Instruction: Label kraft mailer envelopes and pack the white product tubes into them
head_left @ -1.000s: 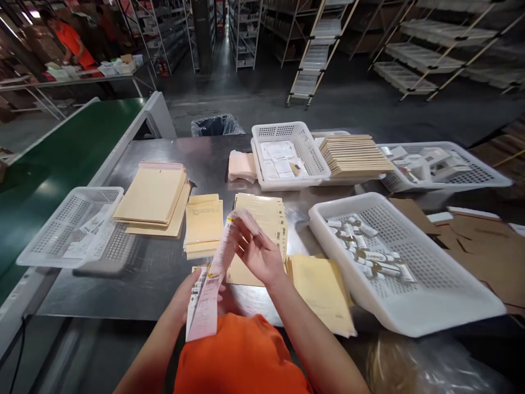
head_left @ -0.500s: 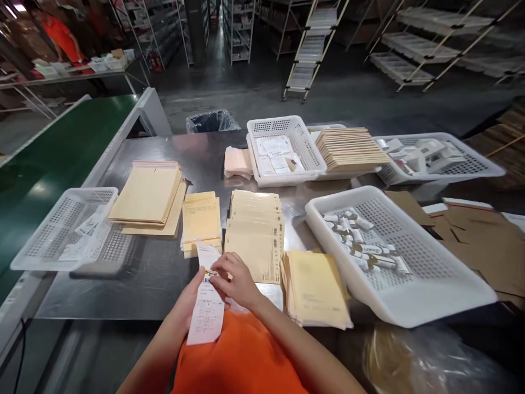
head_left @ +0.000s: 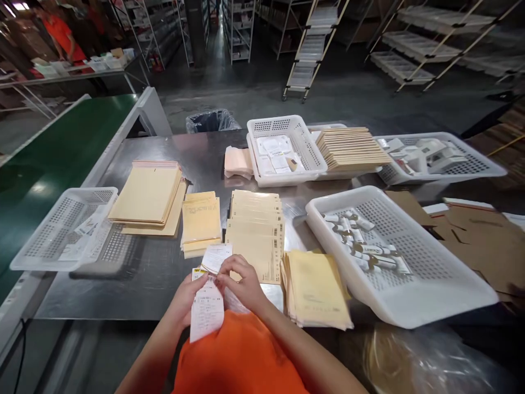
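Note:
A long white printed slip (head_left: 207,313) with a barcode is in my left hand (head_left: 183,302), thumb on top, close to my body. My right hand (head_left: 243,280) pinches the edge of its upper white part (head_left: 217,257), which lies at an angle to the lower part. A yellow mark shows where the two parts meet; whether they are still joined I cannot tell. Just beyond my hands lie small yellow padded envelopes (head_left: 202,219) and a fanned row of tan envelopes with barcodes (head_left: 254,232). More yellow padded envelopes (head_left: 318,290) are stacked beside my right forearm.
At right stands a white basket (head_left: 435,262) of small bottles. A basket of papers (head_left: 320,171), upright cardboard mailers (head_left: 353,149) and a basket of small boxes (head_left: 484,164) are behind. At left are large envelopes (head_left: 143,194), another basket (head_left: 33,251) and a green conveyor (head_left: 61,145).
The slip's upper part has turned from in line with the lower part to an angle toward the right. My right hand has shifted slightly right with its edge. The left hand still holds the slip.

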Demonstrator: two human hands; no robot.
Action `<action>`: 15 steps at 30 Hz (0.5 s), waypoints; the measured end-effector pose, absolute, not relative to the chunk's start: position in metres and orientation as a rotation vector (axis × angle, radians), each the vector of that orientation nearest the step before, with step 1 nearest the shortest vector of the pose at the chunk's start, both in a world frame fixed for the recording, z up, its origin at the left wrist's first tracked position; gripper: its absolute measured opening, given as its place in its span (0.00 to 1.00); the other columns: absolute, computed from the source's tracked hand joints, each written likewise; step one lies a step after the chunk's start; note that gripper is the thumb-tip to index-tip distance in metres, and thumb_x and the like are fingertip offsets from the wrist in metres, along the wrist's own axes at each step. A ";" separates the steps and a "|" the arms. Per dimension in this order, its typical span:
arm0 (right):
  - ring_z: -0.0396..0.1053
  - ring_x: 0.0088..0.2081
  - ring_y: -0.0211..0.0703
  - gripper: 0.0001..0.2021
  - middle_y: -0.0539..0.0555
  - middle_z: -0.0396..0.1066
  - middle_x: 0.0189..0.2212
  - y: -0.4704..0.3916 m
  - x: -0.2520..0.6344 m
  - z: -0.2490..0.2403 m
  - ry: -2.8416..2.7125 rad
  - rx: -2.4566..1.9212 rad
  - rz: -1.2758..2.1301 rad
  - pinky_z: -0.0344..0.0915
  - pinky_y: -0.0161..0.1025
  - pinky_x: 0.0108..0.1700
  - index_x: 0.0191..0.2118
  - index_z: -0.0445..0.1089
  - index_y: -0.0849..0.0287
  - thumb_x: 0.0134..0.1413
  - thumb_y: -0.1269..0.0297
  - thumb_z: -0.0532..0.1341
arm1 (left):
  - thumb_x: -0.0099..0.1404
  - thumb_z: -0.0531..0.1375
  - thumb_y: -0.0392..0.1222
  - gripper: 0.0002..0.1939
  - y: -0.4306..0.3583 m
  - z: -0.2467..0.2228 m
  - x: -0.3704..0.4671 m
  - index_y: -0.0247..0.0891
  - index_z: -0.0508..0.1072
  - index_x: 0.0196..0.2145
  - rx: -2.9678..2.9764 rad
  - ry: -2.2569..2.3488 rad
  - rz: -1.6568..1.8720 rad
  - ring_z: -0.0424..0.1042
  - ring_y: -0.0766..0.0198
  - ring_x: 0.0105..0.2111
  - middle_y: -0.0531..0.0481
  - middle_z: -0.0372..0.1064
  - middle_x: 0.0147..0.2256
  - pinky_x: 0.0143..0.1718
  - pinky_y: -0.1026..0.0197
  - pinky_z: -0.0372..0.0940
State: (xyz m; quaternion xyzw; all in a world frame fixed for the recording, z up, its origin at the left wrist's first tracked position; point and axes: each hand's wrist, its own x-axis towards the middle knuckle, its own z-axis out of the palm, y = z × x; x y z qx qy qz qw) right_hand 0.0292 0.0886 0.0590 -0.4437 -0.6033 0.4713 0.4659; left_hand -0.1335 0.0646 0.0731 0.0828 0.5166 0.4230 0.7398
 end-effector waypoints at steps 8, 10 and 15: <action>0.63 0.28 0.37 0.04 0.49 0.68 0.26 0.083 0.020 0.056 -1.265 -1.222 1.413 0.60 0.36 0.31 0.28 0.69 0.57 0.50 0.64 0.61 | 0.56 0.64 0.52 0.18 0.066 0.087 -0.123 0.36 0.76 0.37 0.855 1.321 0.878 0.73 0.53 0.39 0.44 0.77 0.37 0.46 0.55 0.64; 0.65 0.29 0.38 0.03 0.48 0.68 0.26 0.081 0.016 0.055 -1.220 -1.209 1.465 0.62 0.36 0.32 0.31 0.68 0.57 0.50 0.64 0.61 | 0.56 0.63 0.54 0.19 0.069 0.087 -0.123 0.35 0.77 0.36 0.932 1.357 0.886 0.73 0.52 0.41 0.43 0.77 0.38 0.48 0.55 0.63; 0.66 0.29 0.38 0.02 0.48 0.67 0.26 0.078 0.012 0.052 -1.287 -1.183 1.460 0.63 0.36 0.32 0.33 0.68 0.57 0.53 0.67 0.58 | 0.49 0.69 0.53 0.21 0.067 0.081 -0.126 0.36 0.75 0.35 0.511 1.269 0.906 0.75 0.53 0.36 0.45 0.77 0.34 0.40 0.56 0.67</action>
